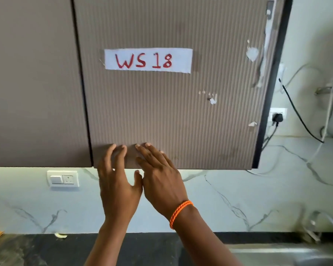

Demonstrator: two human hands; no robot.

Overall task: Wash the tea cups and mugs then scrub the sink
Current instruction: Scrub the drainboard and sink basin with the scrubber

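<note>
Both hands are raised to the ribbed cabinet door (161, 112), fingers spread and straight. The left hand (117, 181) and the right hand (161, 177) are laid flat near its lower edge, nothing being pinched. A paper label (148, 58) marked "WS 18" is taped above. The steel sink (277, 254) is glimpsed, apparently, at the lower right, set in the dark bench (37, 250).

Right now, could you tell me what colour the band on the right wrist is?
Orange, a braided band, clearest in the head view.
</note>
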